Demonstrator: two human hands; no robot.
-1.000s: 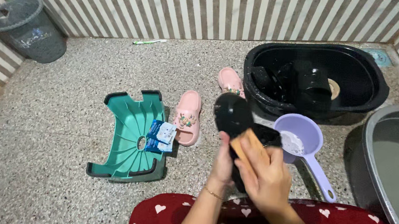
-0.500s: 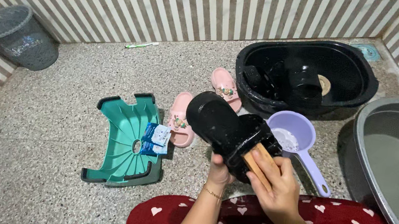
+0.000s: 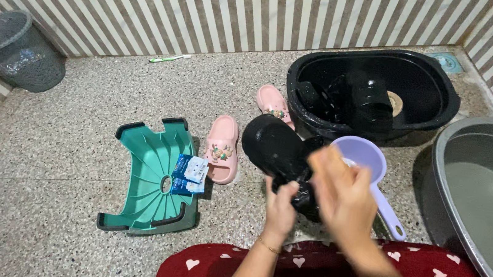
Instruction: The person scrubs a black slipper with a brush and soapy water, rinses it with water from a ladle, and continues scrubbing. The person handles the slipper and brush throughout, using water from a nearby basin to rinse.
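Left hand (image 3: 281,205) fingers curled tight round the black shoe (image 3: 278,154), held up over the floor, toe toward the pink slippers (image 3: 222,148); right hand (image 3: 342,196) closed on a brush (image 3: 321,159), motion-blurred against the shoe; step looks like scrubbing; next stroke needs a firm left grip; purple scoop (image 3: 360,161) just beyond, black tub (image 3: 441,111) behind.

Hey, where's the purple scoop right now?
The purple scoop sits on the floor right of centre, partly behind the right hand, between the black tub and the grey basin.
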